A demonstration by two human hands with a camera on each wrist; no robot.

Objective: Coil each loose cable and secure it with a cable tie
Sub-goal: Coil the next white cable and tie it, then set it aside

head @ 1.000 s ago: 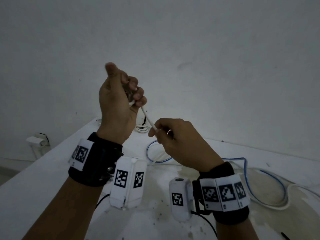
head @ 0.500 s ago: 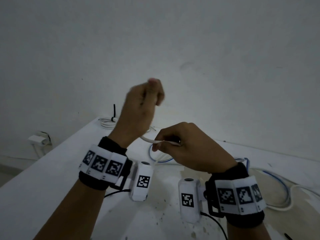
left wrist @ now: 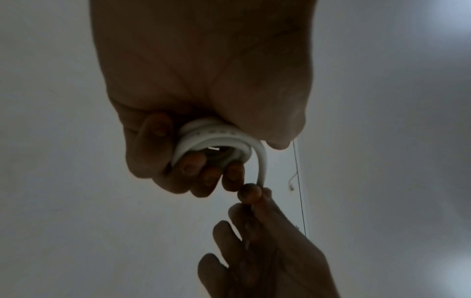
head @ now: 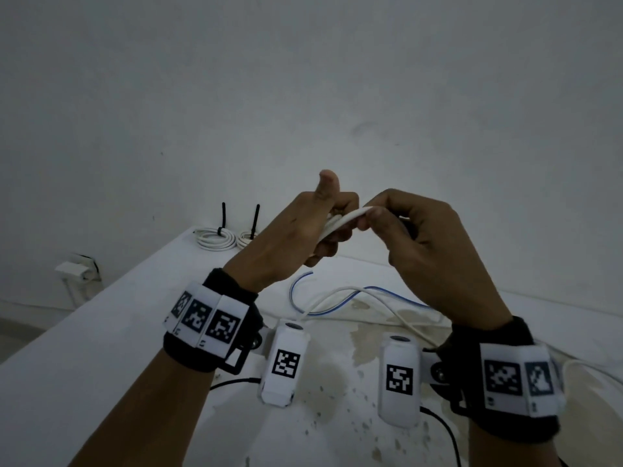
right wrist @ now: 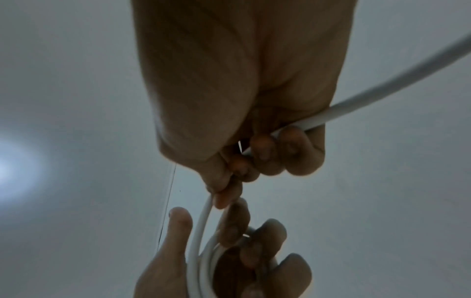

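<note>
My left hand [head: 303,227] is raised over the table, its fingers curled round a small coil of white cable [left wrist: 211,141], thumb sticking up. My right hand [head: 404,230] sits just to its right and pinches the same white cable [head: 344,220] between thumb and forefinger close to the coil. In the right wrist view the cable [right wrist: 382,94] runs on through the curled right fingers and off to the upper right. Its loose length [head: 387,305] trails down onto the table. A blue cable [head: 303,298] lies loose on the table below both hands.
Two coiled white cables [head: 215,239] bound with black cable ties [head: 224,215] lie at the table's far left corner. The white table [head: 101,348] is stained near its middle. A white wall stands close behind. A socket fitting [head: 76,269] sits on the wall, left of the table.
My left hand swung right and down, then rose again with the coil. The right hand lifted and followed it, laying another turn of white cable onto the coil.
</note>
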